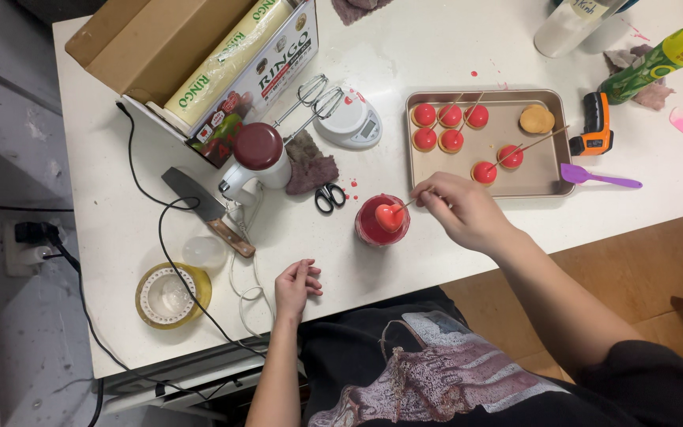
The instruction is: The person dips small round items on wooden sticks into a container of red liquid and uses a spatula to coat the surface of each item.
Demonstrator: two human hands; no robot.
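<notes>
right hand [462,212] pinches skewer [411,202], coated piece [390,217] over red cup [382,221]. let it drip, lift straight. left hand [295,288] empty, resting on table [405,55].

Two bare hands, one pinching, one idle

The right hand [464,209] has its forearm stretched forward and its knuckles up, thumb and fingertips pinched together at its left end. The left hand [296,286] lies palm down, well apart from it, fingers loosely curled and holding nothing.
</notes>
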